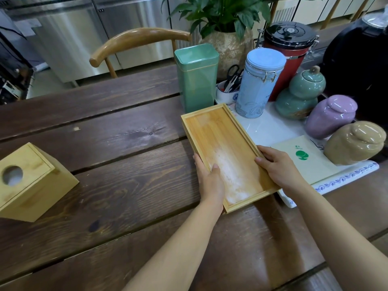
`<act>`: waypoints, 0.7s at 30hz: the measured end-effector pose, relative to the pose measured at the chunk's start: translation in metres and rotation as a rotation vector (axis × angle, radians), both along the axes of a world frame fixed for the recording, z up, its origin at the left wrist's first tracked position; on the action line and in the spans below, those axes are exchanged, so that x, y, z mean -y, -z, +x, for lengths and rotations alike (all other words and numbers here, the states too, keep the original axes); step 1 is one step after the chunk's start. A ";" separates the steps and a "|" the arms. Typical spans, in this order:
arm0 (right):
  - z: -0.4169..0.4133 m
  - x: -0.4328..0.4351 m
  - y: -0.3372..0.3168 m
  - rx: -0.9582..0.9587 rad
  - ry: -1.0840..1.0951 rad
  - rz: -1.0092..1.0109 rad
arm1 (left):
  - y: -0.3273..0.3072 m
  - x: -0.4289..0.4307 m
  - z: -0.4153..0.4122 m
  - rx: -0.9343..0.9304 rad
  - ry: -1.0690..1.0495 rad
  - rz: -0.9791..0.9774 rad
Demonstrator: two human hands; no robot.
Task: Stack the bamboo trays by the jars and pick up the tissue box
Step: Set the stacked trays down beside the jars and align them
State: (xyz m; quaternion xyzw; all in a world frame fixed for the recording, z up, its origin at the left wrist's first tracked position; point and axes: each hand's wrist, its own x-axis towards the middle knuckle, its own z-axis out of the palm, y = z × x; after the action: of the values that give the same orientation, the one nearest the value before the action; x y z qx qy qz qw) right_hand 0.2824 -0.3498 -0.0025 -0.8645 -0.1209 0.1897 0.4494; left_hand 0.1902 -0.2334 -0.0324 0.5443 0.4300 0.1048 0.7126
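A shallow bamboo tray (222,139) lies on the dark wooden table (105,143), right beside the white tray of jars. My left hand (210,179) grips its left rim, thumb inside the tray. My right hand (277,166) grips its right rim, thumb on the edge. A thin strip of wood along the tray's near edge may belong to a second tray beneath; I cannot tell for sure. The bamboo tissue box (31,181), with a round hole in its top, sits at the table's left edge, far from both hands.
On the white patterned tray (336,181) stand a tan jar (354,143), a purple jar (331,116), a green gourd jar (300,95), a blue canister (258,85) and a cream booklet (302,160). A green tin (197,80), a potted plant (226,45) and a chair (136,43) stand behind.
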 end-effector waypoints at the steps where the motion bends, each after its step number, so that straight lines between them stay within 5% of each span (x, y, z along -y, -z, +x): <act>1: 0.000 0.000 -0.001 -0.014 0.001 0.018 | -0.001 0.000 0.001 -0.010 0.001 0.010; 21: -0.001 -0.002 0.001 0.002 -0.004 0.037 | -0.002 -0.005 0.002 -0.019 0.006 0.026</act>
State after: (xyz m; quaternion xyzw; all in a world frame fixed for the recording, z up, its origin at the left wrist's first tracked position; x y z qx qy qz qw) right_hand 0.2810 -0.3474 -0.0032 -0.8561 -0.1265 0.1875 0.4646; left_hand 0.1919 -0.2287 -0.0306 0.5558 0.4339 0.1030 0.7016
